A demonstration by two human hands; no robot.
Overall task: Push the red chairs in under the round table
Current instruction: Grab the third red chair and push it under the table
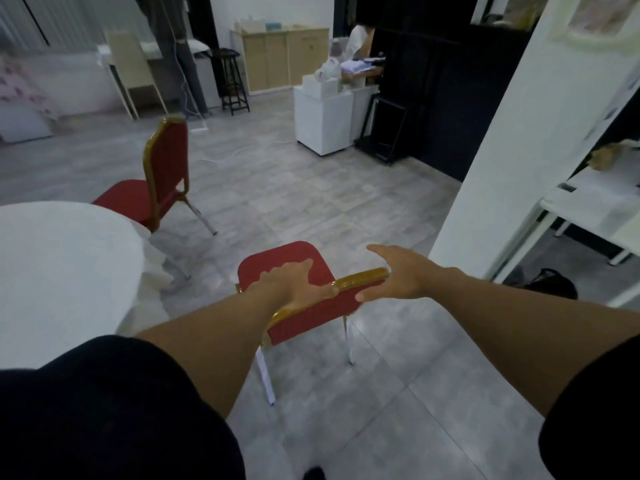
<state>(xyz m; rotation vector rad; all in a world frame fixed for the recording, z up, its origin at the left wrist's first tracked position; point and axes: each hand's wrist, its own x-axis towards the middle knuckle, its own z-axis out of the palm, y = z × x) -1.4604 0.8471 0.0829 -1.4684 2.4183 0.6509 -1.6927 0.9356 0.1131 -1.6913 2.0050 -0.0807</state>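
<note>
A red chair with a gold frame (322, 268) stands right in front of me on the grey floor, its back towards me, apart from the table. My left hand (294, 284) lies over the top rail of its backrest, fingers curled onto it. My right hand (398, 275) is at the rail's right end, fingers spread, thumb below the rail. A second red chair (166, 168) stands further off with its seat against the round table (62, 271), which has a white cloth and fills the left side.
A white pillar (502, 150) rises at the right with white shelving (588, 209) behind it. A white cabinet (325, 119), black stool (233, 81), beige cupboard and a standing person are at the back. Open tiled floor lies between.
</note>
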